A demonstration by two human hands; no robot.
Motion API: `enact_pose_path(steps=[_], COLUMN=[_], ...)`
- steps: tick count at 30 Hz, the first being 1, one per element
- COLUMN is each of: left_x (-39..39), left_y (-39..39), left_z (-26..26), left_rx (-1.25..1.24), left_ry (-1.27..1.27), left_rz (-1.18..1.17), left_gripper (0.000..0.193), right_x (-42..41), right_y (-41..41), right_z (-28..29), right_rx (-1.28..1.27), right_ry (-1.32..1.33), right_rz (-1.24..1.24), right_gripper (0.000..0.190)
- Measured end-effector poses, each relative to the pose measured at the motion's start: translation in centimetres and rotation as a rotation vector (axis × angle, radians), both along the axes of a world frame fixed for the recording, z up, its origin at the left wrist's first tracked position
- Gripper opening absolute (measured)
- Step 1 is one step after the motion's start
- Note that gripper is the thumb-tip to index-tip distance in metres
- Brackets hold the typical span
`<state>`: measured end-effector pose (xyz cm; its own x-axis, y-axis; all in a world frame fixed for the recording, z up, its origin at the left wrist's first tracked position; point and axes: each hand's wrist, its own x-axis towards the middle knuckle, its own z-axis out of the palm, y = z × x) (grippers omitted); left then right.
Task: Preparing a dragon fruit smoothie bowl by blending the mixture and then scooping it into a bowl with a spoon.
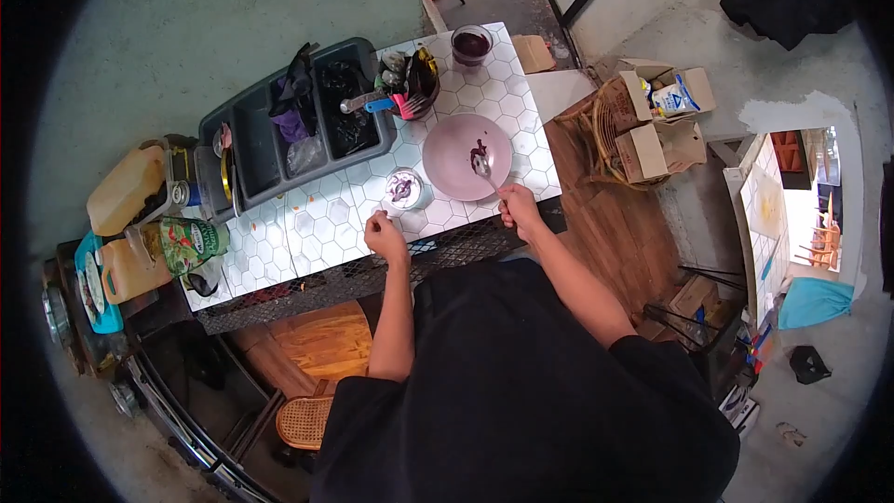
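My right hand (pixel 519 212) grips the handle of a metal spoon (pixel 483 169). Its bowl rests in a pale pink plate or shallow bowl (pixel 447 154), against a small dark purple smear (pixel 478 150). My left hand (pixel 386 236) is at the table's front edge with its fingers curled in; whether anything is pinched in it is hidden. Just beyond that hand stands a clear cup (pixel 403 189) with white contents and purple streaks on top. A clear container of dark purple stuff (pixel 471 46) stands at the far right corner.
Behind the cup lies a grey compartment tray (pixel 260 178) with black and purple plastic bags. A utensil holder (pixel 419 98) with forks and spoons adjoins it. Jugs (pixel 126 188) and a green pouch (pixel 188 244) crowd the left end. Cardboard boxes (pixel 639 154) sit in a wicker basket (pixel 594 133) at right.
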<state>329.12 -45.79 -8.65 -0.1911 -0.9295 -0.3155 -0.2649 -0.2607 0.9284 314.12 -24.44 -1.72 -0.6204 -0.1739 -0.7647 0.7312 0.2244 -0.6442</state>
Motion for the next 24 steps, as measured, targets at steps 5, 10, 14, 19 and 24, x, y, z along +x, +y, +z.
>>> enact_pose_path(steps=[5,10,14,19,24], left_x=[-0.4,-4.0,-5.5,-5.7,-5.8], left_y=[4.6,8.2,9.0,8.6,7.5], left_z=[2.7,4.9,4.0,3.9,5.8], left_rx=[0.053,0.301,0.267,0.107,0.225], left_ry=[0.073,0.081,-0.001,-0.129,-0.147], left_rz=[-0.302,-0.763,-0.813,-0.770,-0.744], left_gripper=[0.027,0.029,0.030,0.029,0.030], right_x=[1.0,3.2,4.4,3.1,-2.0], right_y=[0.5,-0.6,-0.3,-0.9,-2.1], right_z=[-1.1,0.8,-0.5,2.5,2.4], right_rx=[-0.276,-0.392,-0.505,-0.211,0.043], right_ry=[-0.149,-0.185,-0.212,-0.125,0.418], right_rz=[-0.222,-0.078,-0.016,0.238,0.397], right_gripper=[0.021,0.025,0.024,0.014,0.023])
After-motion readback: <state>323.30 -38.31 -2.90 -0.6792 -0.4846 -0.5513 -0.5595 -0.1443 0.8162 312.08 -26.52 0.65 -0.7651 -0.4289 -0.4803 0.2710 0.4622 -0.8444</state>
